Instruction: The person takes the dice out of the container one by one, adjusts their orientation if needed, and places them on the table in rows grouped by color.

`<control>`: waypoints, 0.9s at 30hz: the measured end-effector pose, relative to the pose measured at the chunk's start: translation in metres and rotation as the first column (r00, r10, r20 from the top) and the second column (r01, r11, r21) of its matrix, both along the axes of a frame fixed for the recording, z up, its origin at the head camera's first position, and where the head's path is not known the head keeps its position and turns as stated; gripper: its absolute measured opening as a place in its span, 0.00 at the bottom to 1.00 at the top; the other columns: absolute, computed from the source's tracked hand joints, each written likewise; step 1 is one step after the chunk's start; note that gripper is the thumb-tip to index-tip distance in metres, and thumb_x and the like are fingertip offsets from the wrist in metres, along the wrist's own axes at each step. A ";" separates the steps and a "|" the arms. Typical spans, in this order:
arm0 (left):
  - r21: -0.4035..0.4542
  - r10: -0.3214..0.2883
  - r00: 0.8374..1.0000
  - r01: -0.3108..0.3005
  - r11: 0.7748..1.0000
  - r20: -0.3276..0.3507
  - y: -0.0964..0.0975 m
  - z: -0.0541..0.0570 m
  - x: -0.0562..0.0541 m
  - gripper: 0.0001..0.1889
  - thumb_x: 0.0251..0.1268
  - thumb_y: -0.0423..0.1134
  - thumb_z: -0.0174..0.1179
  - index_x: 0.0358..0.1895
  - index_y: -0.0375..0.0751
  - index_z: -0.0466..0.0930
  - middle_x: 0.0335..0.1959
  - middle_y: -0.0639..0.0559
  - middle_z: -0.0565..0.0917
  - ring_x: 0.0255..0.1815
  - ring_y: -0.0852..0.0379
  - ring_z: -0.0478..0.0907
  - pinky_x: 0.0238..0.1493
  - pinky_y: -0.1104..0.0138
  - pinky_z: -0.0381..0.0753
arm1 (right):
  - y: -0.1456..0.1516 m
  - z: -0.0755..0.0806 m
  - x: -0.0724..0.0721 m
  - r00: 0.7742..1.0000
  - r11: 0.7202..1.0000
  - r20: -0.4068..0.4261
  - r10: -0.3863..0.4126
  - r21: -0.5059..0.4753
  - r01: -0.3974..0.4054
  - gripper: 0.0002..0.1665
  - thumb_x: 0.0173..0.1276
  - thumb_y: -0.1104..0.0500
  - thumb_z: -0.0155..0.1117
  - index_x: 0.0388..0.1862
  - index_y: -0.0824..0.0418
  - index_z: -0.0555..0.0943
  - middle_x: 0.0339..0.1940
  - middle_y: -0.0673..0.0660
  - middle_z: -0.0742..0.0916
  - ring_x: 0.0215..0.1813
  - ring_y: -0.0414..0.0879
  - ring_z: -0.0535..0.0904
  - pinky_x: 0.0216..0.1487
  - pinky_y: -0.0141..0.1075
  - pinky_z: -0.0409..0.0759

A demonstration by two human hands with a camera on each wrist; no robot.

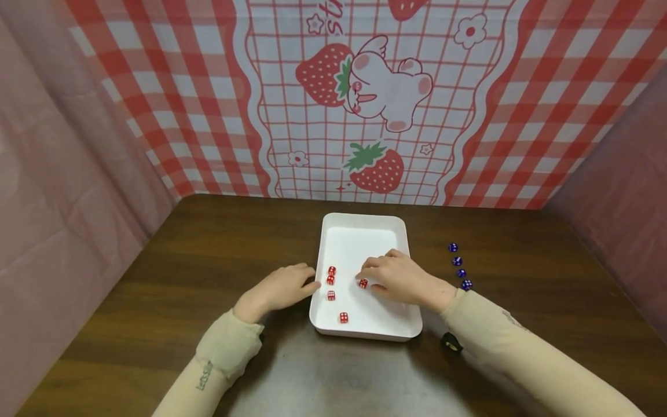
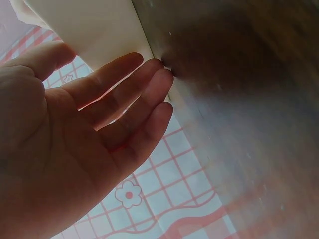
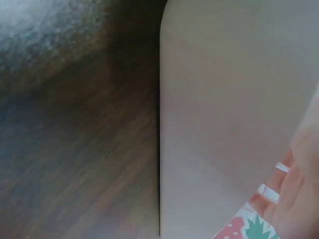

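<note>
Over the middle of the white tray, the right hand has a red die between its thumb and index finger. In the right wrist view, the tray's outer wall hides part of that hand. The left hand is at the tray's left edge, thumb and fingertips close to the rim, holding nothing. Its fingers look loosely extended in the left wrist view. More red dice lie in the tray: one touches or nearly touches another, with a die below and one nearest the front.
Several blue dice stand in a rough column on the table right of the tray, from the farthest to the nearest, close to the right sleeve. The brown wooden table ends at a strawberry-patterned cloth.
</note>
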State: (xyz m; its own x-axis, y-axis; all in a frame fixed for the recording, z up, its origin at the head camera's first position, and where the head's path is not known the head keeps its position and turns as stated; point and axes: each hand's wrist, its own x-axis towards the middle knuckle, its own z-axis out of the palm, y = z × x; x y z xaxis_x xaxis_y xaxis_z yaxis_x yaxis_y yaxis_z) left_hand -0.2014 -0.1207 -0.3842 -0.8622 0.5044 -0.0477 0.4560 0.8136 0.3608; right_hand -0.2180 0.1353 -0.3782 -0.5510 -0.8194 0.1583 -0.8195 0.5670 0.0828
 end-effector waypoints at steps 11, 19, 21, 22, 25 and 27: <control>-0.006 0.013 1.000 -0.013 1.000 0.017 0.001 0.000 0.000 0.12 0.65 0.47 0.51 0.36 0.43 0.77 0.30 0.53 0.73 0.28 0.57 0.70 0.35 0.61 0.71 | -0.004 -0.006 -0.002 1.000 1.000 -0.005 0.022 0.000 -0.022 0.08 0.55 0.57 0.68 0.36 0.51 0.82 0.34 0.47 0.84 0.38 0.42 0.79 0.46 0.42 0.70; 0.002 0.014 1.000 -0.014 1.000 0.014 0.001 0.002 0.001 0.11 0.65 0.46 0.51 0.36 0.42 0.77 0.29 0.53 0.73 0.28 0.57 0.69 0.34 0.62 0.70 | -0.004 -0.006 -0.003 1.000 1.000 -0.018 0.003 0.010 -0.003 0.06 0.55 0.59 0.67 0.30 0.50 0.80 0.27 0.46 0.81 0.34 0.41 0.77 0.46 0.42 0.69; 0.003 0.013 1.000 -0.013 1.000 0.013 0.001 0.002 0.002 0.11 0.65 0.46 0.51 0.36 0.42 0.77 0.29 0.53 0.72 0.27 0.58 0.69 0.34 0.62 0.70 | -0.003 -0.005 -0.003 1.000 1.000 -0.029 0.001 0.003 -0.001 0.06 0.54 0.59 0.68 0.30 0.50 0.80 0.27 0.46 0.81 0.34 0.41 0.78 0.46 0.42 0.70; 0.002 0.013 1.000 -0.013 1.000 0.013 0.001 0.002 0.002 0.11 0.65 0.46 0.51 0.36 0.42 0.77 0.29 0.53 0.72 0.27 0.58 0.69 0.34 0.62 0.70 | -0.001 -0.004 -0.004 0.999 1.000 -0.036 0.000 -0.003 0.000 0.06 0.54 0.58 0.68 0.30 0.50 0.80 0.27 0.46 0.81 0.34 0.41 0.78 0.46 0.42 0.70; -0.002 0.015 1.000 -0.015 1.000 0.017 0.001 0.002 0.001 0.12 0.65 0.47 0.51 0.36 0.42 0.77 0.29 0.53 0.73 0.27 0.58 0.69 0.34 0.62 0.70 | 0.003 0.001 -0.006 0.999 1.000 -0.051 -0.006 -0.028 0.005 0.06 0.54 0.57 0.68 0.30 0.50 0.80 0.28 0.46 0.81 0.34 0.42 0.78 0.45 0.42 0.70; -0.003 0.015 1.000 -0.015 1.000 0.017 0.001 0.002 0.001 0.12 0.65 0.47 0.51 0.36 0.42 0.77 0.29 0.53 0.73 0.27 0.58 0.69 0.34 0.62 0.70 | 0.008 0.004 -0.008 0.998 0.999 -0.058 -0.012 -0.047 0.009 0.06 0.54 0.57 0.68 0.30 0.51 0.80 0.28 0.46 0.82 0.34 0.42 0.78 0.45 0.42 0.71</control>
